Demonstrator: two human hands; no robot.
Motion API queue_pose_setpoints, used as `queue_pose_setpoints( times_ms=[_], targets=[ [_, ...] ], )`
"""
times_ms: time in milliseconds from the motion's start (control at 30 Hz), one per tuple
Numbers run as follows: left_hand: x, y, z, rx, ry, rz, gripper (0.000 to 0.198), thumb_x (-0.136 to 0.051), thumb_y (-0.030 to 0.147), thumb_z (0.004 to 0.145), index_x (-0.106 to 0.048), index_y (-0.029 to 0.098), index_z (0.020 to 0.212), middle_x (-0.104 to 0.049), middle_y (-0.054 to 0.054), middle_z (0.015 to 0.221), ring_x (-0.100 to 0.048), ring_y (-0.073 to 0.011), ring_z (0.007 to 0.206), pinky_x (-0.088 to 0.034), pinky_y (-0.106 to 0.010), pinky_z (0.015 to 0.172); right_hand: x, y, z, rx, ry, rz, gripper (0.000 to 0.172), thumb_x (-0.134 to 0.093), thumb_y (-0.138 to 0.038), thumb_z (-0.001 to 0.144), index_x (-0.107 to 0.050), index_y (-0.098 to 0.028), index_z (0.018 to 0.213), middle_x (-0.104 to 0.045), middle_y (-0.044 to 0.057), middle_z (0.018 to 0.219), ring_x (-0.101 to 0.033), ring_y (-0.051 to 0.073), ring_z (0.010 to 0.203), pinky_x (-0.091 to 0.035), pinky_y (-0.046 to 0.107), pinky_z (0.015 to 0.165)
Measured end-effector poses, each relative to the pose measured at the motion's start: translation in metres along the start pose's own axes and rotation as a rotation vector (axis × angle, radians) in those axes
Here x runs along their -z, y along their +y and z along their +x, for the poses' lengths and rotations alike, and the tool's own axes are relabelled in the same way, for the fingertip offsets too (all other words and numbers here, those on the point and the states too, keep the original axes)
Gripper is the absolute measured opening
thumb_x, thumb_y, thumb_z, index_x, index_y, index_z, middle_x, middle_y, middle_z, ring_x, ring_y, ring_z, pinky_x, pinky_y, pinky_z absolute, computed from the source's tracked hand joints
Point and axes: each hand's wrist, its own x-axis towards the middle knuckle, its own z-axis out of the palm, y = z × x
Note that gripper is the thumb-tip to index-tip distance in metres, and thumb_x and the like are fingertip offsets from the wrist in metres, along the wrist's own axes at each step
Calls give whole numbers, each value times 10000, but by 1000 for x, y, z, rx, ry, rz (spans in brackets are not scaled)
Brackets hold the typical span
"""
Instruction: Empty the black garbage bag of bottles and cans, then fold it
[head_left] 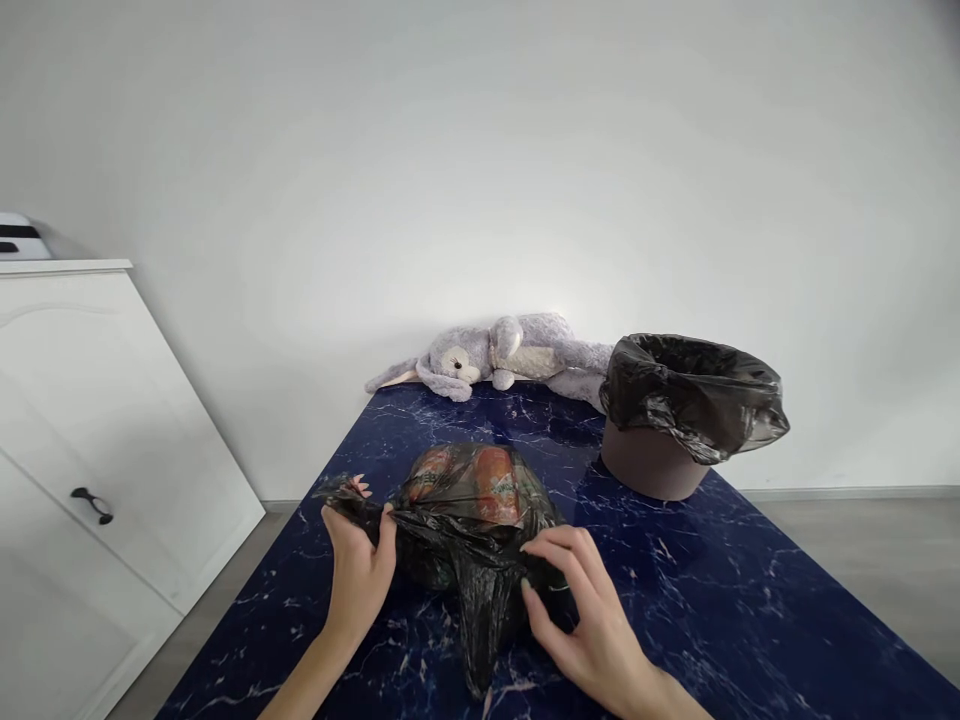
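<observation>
A black, see-through plastic garbage bag (pixel 480 535) lies on the table, with orange-red and green packages (pixel 495 485) showing through its film. On its left side, my left hand (pixel 356 555) grips a gathered corner of the bag, some fingertips covered by the plastic. My right hand (pixel 581 600) is at the bag's right front side, thumb and fingers apart and the fingertips at the film. Between the hands, a pointed flap of the bag hangs down towards me.
A brown bin (pixel 652 460) lined with a black bag stands at the table's right side. Against the wall at the back lies a grey plush rabbit (pixel 487 360). The table (pixel 720 590) has a dark blue marbled top. A white cabinet (pixel 97 430) stands on the left.
</observation>
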Motion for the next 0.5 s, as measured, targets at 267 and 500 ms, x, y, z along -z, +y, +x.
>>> queue_pose_setpoints(
  times_ms=[267,500],
  targets=[
    [16,17,5,-537,98,330,785,-676,34,912,-295,300,1544,-366,-213,1542,-419,-435,1453,-451,-688,1121,3,-7,5,140,-306,-58,454,-641,-157,972,-563,-294,1397,-698,80,1158,-594,320,1146,-551,558,1000],
    [16,26,4,-604,89,381,697,-679,-4,890,-368,273,1449,-370,-214,1502,-468,-437,1419,-478,-668,1076,-1,1,3,-70,-62,99,144,-570,-197,1046,-665,-289,1103,-663,46,918,-617,255,926,-549,419,811]
  ],
)
